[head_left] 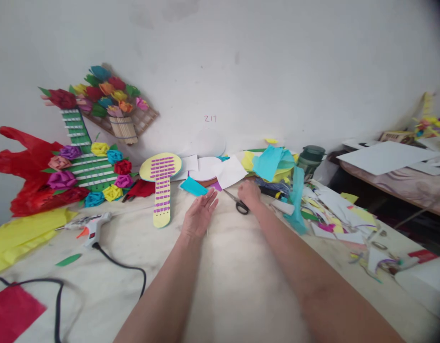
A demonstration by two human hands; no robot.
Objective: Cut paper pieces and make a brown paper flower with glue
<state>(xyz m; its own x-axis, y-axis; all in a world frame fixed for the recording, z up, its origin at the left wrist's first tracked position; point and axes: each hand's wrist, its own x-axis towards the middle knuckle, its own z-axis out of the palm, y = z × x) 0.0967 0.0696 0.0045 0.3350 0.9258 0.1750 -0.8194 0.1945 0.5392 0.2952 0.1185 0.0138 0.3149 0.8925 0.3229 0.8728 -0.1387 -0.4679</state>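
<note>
My left hand (199, 215) is palm up over the table, its fingers stretched out beside a folded blue paper strip (194, 186). My right hand (249, 192) is curled at the edge of the paper pile; what its fingers hold, if anything, is hidden. Just left of it lie black-handled scissors (241, 206). White paper pieces (231, 172) and light blue crepe paper (270, 162) are heaped behind the hands. To the left lies a yellow paddle-shaped cutout (161, 221) with purple woven strips.
At the left are a glue gun (94, 231) with its black cord (128, 267), a green board with paper flowers (93, 164), and red crepe paper (23, 152). Paper scraps (334, 219) and a dark green jar (310, 161) are at the right. A white wall (241, 85) stands behind.
</note>
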